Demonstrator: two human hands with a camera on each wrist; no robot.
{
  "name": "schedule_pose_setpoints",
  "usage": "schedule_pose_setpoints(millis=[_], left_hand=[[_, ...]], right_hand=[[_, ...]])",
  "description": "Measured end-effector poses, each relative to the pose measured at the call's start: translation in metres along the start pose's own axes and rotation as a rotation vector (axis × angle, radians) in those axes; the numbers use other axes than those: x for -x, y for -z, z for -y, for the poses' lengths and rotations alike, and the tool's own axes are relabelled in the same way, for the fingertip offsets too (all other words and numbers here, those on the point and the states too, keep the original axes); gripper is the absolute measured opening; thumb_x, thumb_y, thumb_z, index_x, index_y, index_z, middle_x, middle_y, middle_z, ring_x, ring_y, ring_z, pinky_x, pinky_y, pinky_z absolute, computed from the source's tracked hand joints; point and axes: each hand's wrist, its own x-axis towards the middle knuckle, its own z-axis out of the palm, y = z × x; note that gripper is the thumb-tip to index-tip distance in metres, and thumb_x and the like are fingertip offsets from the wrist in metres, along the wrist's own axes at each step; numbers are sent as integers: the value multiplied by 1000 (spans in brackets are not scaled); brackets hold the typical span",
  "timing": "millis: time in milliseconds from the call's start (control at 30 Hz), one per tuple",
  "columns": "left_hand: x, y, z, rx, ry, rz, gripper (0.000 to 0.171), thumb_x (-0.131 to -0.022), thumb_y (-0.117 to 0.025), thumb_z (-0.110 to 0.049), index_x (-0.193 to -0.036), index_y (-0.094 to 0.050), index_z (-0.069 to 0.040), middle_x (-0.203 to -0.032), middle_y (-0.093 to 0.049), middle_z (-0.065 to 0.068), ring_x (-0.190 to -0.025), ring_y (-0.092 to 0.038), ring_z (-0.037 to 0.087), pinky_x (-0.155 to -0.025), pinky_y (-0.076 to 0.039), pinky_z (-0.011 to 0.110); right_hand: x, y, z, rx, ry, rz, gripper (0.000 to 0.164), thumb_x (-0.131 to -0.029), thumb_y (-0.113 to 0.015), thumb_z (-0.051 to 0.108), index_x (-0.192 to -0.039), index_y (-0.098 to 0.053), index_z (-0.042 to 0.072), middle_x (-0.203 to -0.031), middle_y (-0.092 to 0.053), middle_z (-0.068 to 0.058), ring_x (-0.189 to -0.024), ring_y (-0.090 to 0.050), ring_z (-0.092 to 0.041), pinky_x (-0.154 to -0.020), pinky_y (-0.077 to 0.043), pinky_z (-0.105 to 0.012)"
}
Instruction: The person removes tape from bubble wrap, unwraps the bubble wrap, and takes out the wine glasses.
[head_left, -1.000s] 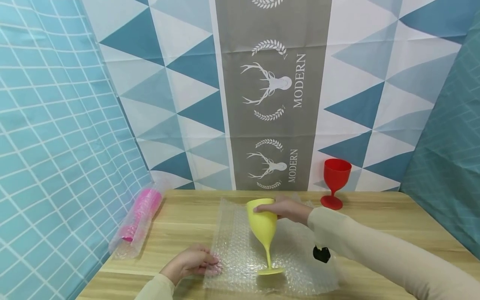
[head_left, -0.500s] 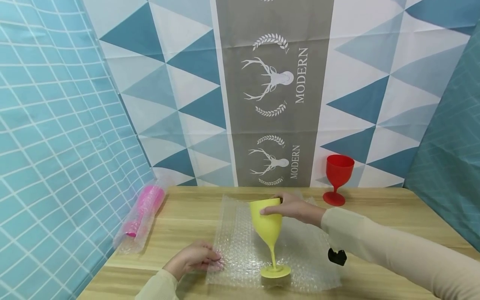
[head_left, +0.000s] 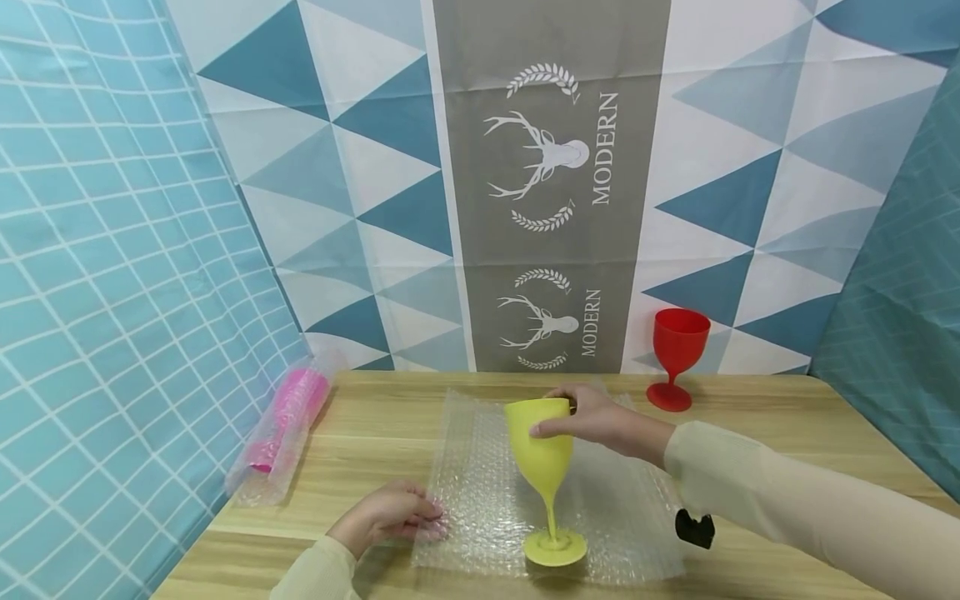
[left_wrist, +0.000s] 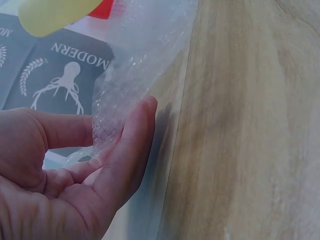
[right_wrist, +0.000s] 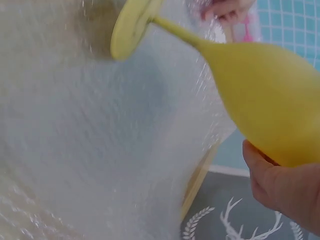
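Note:
My right hand (head_left: pixel 592 419) grips a yellow goblet (head_left: pixel 542 450) by its bowl, near the rim. The goblet is slightly tilted, its foot toward me, over a sheet of bubble wrap (head_left: pixel 480 475) spread on the table. In the right wrist view the goblet's bowl (right_wrist: pixel 270 90) fills the right side, with the fingers under it. My left hand (head_left: pixel 393 510) pinches the left edge of the bubble wrap between thumb and fingers. The left wrist view shows that wrap edge (left_wrist: pixel 120 90) raised between the thumb and fingers.
A red goblet (head_left: pixel 679 346) stands upright at the back right of the wooden table (head_left: pixel 360 433). A pink item (head_left: pixel 292 408) wrapped in bubble wrap lies at the back left. Patterned cloth hangs behind and at both sides. A small black object (head_left: pixel 695 528) shows below the right sleeve.
The right hand has moved slightly right with the yellow goblet, whose foot has tipped so its underside or top face shows more. The left hand stays at the wrap's edge.

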Motion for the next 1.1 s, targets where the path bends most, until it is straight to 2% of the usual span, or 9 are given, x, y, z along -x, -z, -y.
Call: schedule_pose_setpoints(millis=[167,300,567,700,933,1100], left_hand=[[-1,-1,-1,-5,-2,5,8,-91,-56,2,-94,-62,7,-78,-71,3,-71,-70,9,-71,-61,23],[-1,-2,-1,-14,-4,5,8,-91,-56,2,-94,-62,6,-77,-71,3,-71,-69,8,-71,-61,22],[-3,-3,0,-43,7,-1,7,-91,-57,1,-93,-63,4,-77,-70,1,-70,-68,7,-67,-59,20],[-3,-2,-1,-42,10,7,8,-92,-57,0,-93,-63,5,-76,-70,1,-69,-68,6,-66,-58,18],[-4,-2,-1,-33,7,13,8,-92,-56,0,-93,-63,5,-78,-70,2,-70,-68,7,-68,-60,20],[-3,-2,0,-41,4,6,8,-92,-56,1,-93,-62,6,-79,-69,3,-70,-68,8,-69,-60,21]], right_hand=[[16,2,9,-35,54,34,66,-75,-82,21,-129,-50,-1,-109,-63,-12,-94,-59,-20,-81,-56,-30],[27,5,15,-20,68,29,72,-73,-84,22,-132,-48,1,-112,-62,-12,-96,-59,-20,-82,-57,-32],[47,13,21,-16,133,48,72,-73,-84,21,-132,-47,3,-115,-61,-12,-97,-61,-20,-82,-58,-33],[54,18,21,-15,138,52,74,-72,-85,21,-133,-46,5,-117,-61,-13,-99,-60,-20,-82,-58,-34],[63,33,23,8,171,2,76,-73,-85,24,-135,-44,6,-121,-60,-15,-102,-60,-22,-87,-60,-36],[68,46,25,-24,193,-18,79,-77,-83,23,-140,-39,5,-129,-56,-18,-106,-59,-23,-87,-60,-38]])
